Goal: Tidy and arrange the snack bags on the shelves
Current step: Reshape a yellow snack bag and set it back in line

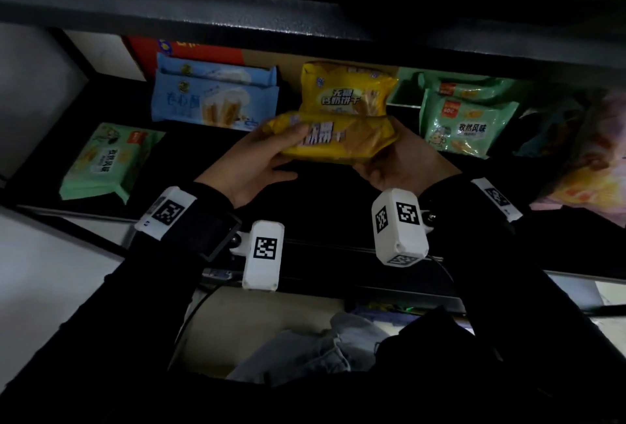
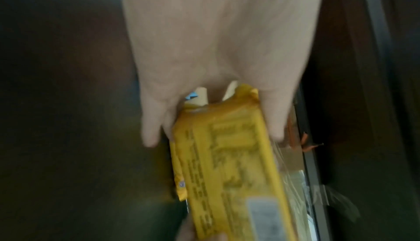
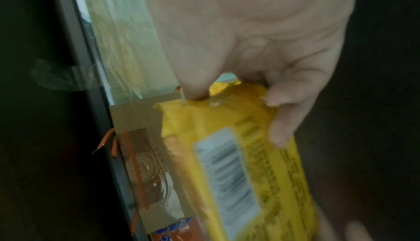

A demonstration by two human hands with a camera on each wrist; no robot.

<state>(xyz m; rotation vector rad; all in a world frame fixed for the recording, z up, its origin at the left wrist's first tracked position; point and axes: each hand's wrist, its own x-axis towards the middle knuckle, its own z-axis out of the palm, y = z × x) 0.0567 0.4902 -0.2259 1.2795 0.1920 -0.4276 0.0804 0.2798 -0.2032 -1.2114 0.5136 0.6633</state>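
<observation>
A yellow biscuit bag (image 1: 342, 139) is held between both hands just in front of a second yellow bag (image 1: 345, 91) that stands at the back of the dark shelf (image 1: 321, 193). My left hand (image 1: 267, 156) grips its left end, thumb over the front. My right hand (image 1: 396, 159) grips the right end from below. In the left wrist view the yellow bag (image 2: 227, 164) shows its printed back, with my left hand (image 2: 213, 86) curled round its end. The right wrist view shows the bag (image 3: 238, 155) with a barcode, pinched by my right hand (image 3: 256, 72).
Blue snack bags (image 1: 216, 95) stand at the back left, and a green bag (image 1: 105, 163) lies at the front left. Green bags (image 1: 467, 119) stand to the right, with a pale, blurred bag (image 1: 589, 166) at the far right. An upper shelf edge (image 1: 305, 24) overhangs.
</observation>
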